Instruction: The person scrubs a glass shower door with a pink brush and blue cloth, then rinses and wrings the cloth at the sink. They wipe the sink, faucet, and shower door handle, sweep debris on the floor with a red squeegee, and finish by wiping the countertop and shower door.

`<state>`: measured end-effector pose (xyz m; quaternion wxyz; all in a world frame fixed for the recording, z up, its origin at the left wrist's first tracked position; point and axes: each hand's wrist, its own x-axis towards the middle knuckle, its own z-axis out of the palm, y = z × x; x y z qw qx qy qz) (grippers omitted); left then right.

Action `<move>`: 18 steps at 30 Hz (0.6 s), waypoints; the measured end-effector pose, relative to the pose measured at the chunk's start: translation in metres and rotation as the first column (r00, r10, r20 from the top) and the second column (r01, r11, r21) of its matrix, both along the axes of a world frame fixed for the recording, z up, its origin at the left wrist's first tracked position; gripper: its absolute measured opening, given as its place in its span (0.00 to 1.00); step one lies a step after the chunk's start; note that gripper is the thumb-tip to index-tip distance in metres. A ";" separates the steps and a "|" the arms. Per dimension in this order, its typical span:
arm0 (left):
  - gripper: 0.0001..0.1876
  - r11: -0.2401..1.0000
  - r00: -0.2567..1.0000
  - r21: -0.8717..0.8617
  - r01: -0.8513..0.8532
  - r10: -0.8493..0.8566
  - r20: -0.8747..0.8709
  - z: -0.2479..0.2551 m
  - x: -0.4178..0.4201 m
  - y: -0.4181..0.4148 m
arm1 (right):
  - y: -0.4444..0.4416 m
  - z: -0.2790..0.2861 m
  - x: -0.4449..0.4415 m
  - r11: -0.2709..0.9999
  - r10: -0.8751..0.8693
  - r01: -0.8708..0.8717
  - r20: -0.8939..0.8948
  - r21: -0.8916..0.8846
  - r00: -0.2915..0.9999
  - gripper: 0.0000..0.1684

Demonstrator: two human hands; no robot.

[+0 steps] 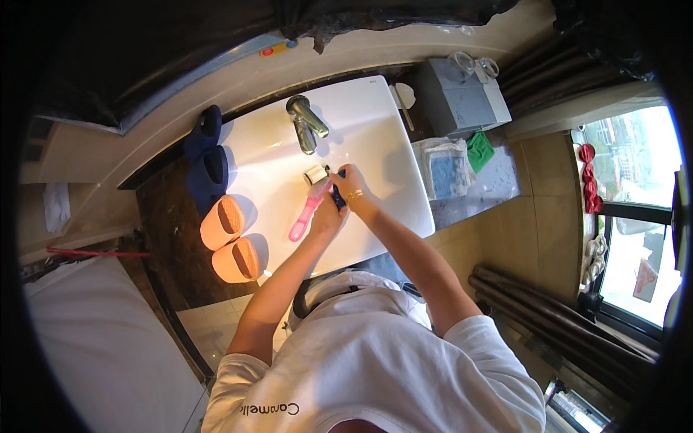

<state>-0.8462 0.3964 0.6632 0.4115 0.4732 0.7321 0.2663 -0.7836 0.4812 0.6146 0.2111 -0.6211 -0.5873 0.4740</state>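
Over the white washbasin [373,238], my left hand [326,215] and my right hand [351,183] come together. Between them is a small dark blue item [339,199], gripped by both and mostly covered by the fingers, so its kind is unclear. A pink plastic scrubbing brush [306,215] lies slanted in the basin, its upper end right by my left hand's fingers. Just beyond that end is a short white cylinder [315,175] with a dark metal end, possibly a drain plug. The chrome tap [307,123] stands past both hands.
Orange slippers [235,260] and dark blue slippers [208,173] stand along the basin's left rim. To the right are folded cloths [445,168], a green cloth [480,151] and a grey box [457,97]. A white dish [405,94] sits behind the basin's right corner.
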 end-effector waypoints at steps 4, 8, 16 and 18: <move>0.38 0.983 0.956 0.151 0.103 -0.056 -0.287 -0.002 0.016 -0.011 | -0.008 0.000 -0.003 0.957 -0.235 0.224 -0.037 -0.184 0.971 0.23; 0.33 0.998 1.000 0.048 -0.029 0.029 -0.006 -0.020 0.005 -0.009 | -0.001 0.019 0.001 0.911 -0.228 0.101 -0.282 -0.400 0.932 0.31; 0.22 0.854 -0.479 -0.514 0.080 0.485 0.732 0.067 -0.031 -0.007 | 0.006 0.080 0.040 0.836 -0.167 -0.313 -0.751 -0.452 0.639 0.24; 0.30 0.850 -0.763 -0.484 0.210 0.452 0.462 0.092 -0.020 -0.012 | 0.010 0.077 0.040 0.836 -0.134 -0.406 -0.855 -0.369 0.501 0.29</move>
